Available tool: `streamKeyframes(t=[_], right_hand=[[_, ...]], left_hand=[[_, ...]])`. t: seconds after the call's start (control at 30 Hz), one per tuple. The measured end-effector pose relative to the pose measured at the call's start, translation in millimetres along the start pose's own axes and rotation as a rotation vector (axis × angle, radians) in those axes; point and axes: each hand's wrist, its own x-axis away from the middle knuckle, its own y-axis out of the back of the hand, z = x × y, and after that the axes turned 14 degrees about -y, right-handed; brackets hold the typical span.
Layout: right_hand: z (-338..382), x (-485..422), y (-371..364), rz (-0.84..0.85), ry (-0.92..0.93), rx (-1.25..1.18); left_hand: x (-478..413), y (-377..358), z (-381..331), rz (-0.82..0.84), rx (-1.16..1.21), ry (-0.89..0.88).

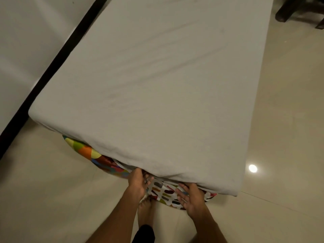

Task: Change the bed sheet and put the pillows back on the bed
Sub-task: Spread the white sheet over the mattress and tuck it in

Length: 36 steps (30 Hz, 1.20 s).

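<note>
One left hand [138, 181] at sheet [149, 85] edge

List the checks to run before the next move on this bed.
1. White sheet spread over the top: ok, lightly wrinkled.
2. Near edge tucked in: not ok; patterned cloth shows beneath it.
3. Left hand at the sheet's edge: ok; its grip, cannot tell.
4. Right hand free: ok, fingers straight, over the patterned cloth.
5. Pillows back on top: not ok, none in view there.
6. Far end tucked: cannot tell, out of frame.
</note>
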Motion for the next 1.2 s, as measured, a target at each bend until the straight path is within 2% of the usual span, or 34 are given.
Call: streamKeyframes(t=[0.17, 0.27, 0.47, 0.57, 0.77, 0.93, 1.1, 1.2], right_hand=[[-2, -2, -5, -0.119, 0.053, 0.14], [-2, -11, -5, -0.173, 0.112, 0.135], [-9, -14, -16, -0.126, 0.098, 0.112], [-8, -14, -25, -0.173, 0.106, 0.029], [-16, -29, -24, -0.298, 0.071, 0.116], [-19, -47, -15, -0.359, 0.023, 0.165], [-11, -47, -14, -0.35, 0.094, 0.227], [-9, -49, -13, -0.349, 0.08, 0.192]], left_hand=[[9, 0, 8, -0.066, -0.158, -0.073], [10, 4, 12, -0.106, -0.195, -0.107], [4, 1, 1, 0.021, 0.157, -0.027], [-2, -1, -1, -0.052, 0.023, -0.078], [-16, 10, 11, -0.203, -0.397, -0.181], [-18, 25, 13, -0.18, -0.602, -0.216], [-34, 25, 16, -0.122, -0.592, -0.106], [-23, 22, 10, -0.02, -0.431, -0.052]])
